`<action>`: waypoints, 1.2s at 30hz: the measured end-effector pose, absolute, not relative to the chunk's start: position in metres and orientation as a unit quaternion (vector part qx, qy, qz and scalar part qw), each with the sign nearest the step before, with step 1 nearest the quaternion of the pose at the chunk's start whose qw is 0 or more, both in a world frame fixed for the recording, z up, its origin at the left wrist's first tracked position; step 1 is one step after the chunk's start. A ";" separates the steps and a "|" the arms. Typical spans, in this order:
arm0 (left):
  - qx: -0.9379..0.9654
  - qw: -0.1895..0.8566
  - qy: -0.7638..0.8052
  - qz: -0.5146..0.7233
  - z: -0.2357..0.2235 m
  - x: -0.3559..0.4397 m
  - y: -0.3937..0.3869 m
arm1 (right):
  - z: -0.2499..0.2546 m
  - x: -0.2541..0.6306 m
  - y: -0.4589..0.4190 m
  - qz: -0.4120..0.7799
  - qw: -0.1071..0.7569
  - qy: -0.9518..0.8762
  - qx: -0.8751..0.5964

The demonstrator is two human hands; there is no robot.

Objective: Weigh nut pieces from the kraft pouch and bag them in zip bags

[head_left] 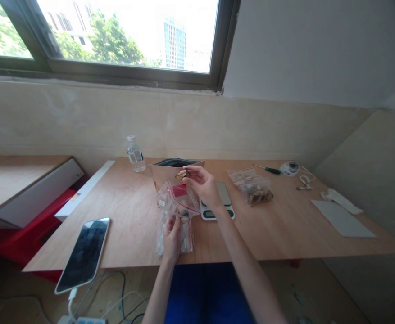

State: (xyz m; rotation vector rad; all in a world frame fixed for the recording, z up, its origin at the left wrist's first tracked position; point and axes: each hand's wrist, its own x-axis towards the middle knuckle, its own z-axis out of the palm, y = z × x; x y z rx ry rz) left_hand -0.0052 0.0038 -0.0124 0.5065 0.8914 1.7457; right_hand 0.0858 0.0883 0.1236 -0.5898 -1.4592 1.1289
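Note:
My right hand is closed in a pinch on a small brown dried piece, perhaps dried mushroom; its exact kind is unclear. It is held above the mouth of a clear zip bag with a red edge. My left hand grips the lower part of that bag, over more clear plastic bags on the table. Behind them stands an open brown paper bag. A white kitchen scale sits partly hidden behind my right wrist.
A filled zip bag lies right of the scale. Farther right are a screwdriver, a white dome camera and a white sheet. A water bottle stands at the back left; a phone with a cable overhangs the front left edge.

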 end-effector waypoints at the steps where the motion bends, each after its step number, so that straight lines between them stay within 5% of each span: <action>1: 0.212 0.532 0.373 0.730 -0.013 -0.005 0.004 | 0.130 0.087 0.089 0.451 0.581 -0.628 -0.253; 18: 0.202 0.526 0.377 0.735 -0.016 -0.007 0.003 | 0.146 0.106 0.102 -0.030 0.418 -0.827 -0.375; 23: 0.205 0.520 0.379 0.737 -0.013 -0.006 0.003 | 0.141 0.117 0.085 0.114 0.480 -0.794 -0.355; 27: 0.229 0.505 0.393 0.733 -0.015 -0.006 0.003 | 0.128 0.115 0.072 0.314 0.350 -0.813 -0.344; 31: 0.254 0.482 0.409 0.732 -0.017 -0.007 0.003 | 0.111 0.110 0.071 0.372 0.213 -0.829 -0.359; 36: 0.281 0.464 0.421 0.727 -0.012 -0.008 0.002 | 0.098 0.107 0.075 0.417 0.184 -0.830 -0.321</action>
